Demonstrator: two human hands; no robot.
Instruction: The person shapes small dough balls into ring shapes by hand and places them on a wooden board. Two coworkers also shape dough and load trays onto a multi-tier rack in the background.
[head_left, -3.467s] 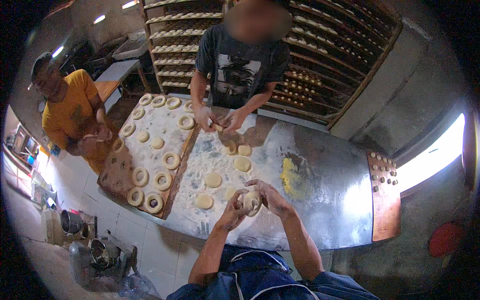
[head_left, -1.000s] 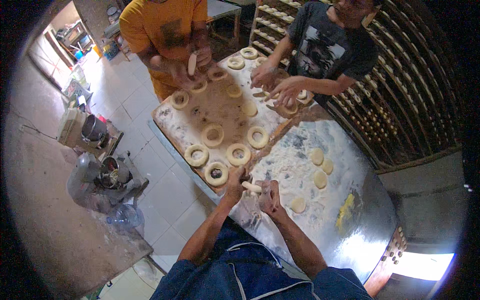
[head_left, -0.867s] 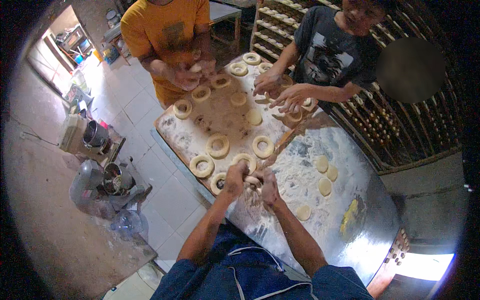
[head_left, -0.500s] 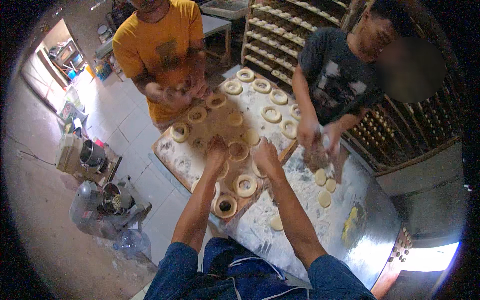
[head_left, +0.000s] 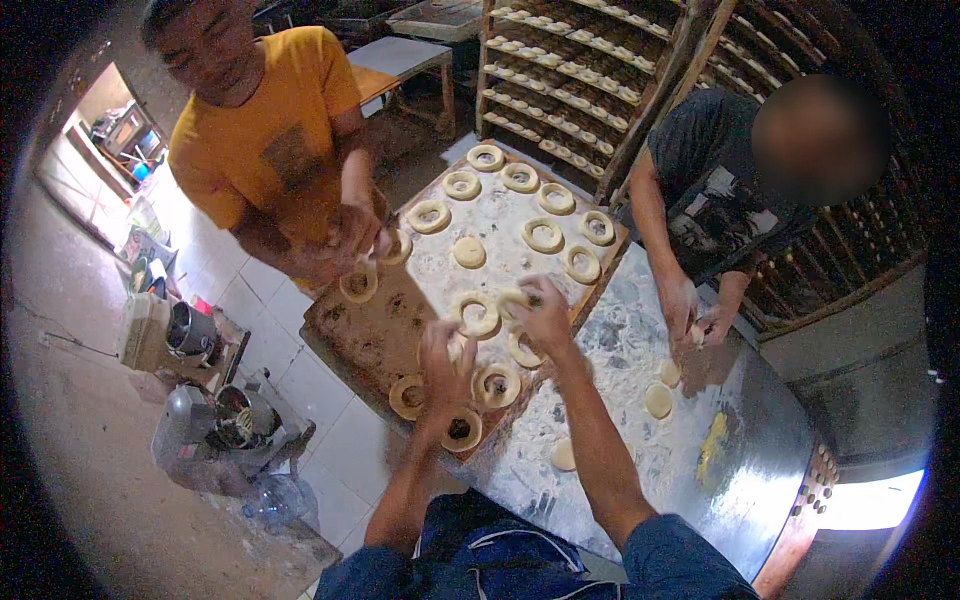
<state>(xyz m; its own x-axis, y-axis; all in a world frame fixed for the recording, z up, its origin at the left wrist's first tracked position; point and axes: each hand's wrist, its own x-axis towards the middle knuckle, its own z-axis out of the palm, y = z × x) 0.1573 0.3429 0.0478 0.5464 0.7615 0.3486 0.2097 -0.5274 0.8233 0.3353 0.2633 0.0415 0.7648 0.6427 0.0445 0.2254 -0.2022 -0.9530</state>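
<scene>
Floury dough rings lie on a wooden board [head_left: 345,322] in front of me. My left hand [head_left: 445,372], slightly blurred, is over the board's near part with thumb and fingers apart; pale dough shows between them, apparently a ring under the hand. A dough ring [head_left: 499,386] lies just right of it, and another ring [head_left: 461,430] is below the wrist. With curled fingers, my right hand [head_left: 543,318] grips the edge of a dough piece [head_left: 512,303], beside a thick ring [head_left: 477,316]. Farther off sits a whole dough disc [head_left: 469,252].
A co-worker in an orange shirt [head_left: 280,150] handles dough at the left edge; another in a dark shirt [head_left: 710,195] works dough at right. The floured metal table [head_left: 600,420] holds several dough discs [head_left: 658,401]. Racks of dough [head_left: 560,75] stand behind, mixers [head_left: 185,430] at left.
The view has shifted. My left hand has come nearer to me and opened; my right hand now has the dough piece at its fingertips. The orange-shirted co-worker has leaned left.
</scene>
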